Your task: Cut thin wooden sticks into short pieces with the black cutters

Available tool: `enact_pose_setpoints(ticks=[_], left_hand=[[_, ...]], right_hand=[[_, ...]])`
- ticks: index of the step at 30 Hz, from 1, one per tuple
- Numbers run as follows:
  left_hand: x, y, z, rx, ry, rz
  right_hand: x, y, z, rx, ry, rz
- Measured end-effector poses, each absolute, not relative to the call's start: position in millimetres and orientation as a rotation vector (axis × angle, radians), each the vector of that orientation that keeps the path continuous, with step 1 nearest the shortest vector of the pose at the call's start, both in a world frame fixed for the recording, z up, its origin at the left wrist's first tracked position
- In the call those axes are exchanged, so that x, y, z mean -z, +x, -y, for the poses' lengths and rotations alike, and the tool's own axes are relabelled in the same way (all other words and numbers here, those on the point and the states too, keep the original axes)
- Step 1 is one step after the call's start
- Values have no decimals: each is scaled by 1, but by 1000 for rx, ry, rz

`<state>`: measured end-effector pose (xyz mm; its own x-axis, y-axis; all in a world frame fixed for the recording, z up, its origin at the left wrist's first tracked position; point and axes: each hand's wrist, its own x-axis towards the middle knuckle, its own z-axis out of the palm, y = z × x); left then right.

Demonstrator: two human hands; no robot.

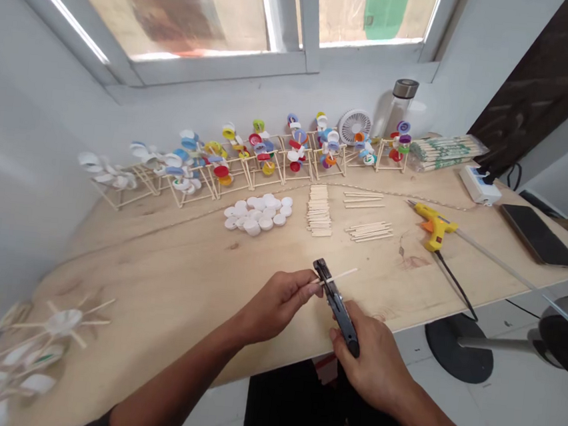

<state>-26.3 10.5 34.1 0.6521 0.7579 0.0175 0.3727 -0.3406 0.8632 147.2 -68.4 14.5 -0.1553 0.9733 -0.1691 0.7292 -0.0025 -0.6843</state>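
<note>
Just above the table's front edge, my left hand (283, 301) pinches one end of a thin wooden stick (344, 274). The stick's free end points up and to the right. My right hand (373, 355) is wrapped round a dark grey, long, narrow hand cutter (341, 312). The cutter's head lies across the stick, close to my left fingertips; whether its jaws press on the stick cannot be made out. Beyond my hands lie a stack of short sticks (319, 211), a bundle of longer sticks (370, 231) and a few sticks (363, 200) behind it.
White bottle caps (258, 214) lie in a group. Stick frames with coloured cap wheels (270, 151) line the wall. At right are a yellow glue gun (436, 226), a phone (540, 236) and a power adapter (480, 185). Spoked stick wheels (63, 321) sit at lower left.
</note>
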Motion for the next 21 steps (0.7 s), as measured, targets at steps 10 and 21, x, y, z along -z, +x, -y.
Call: enact_pose_setpoints(ticks=[10,21], left_hand=[[-36,-30,-18,-420,1565,-766],[-35,-33,-19,-451,1955,-935]], right_hand=[[-12,144,68,-938,-1734,1935],[-8,139,59,-905,-1778,1944]])
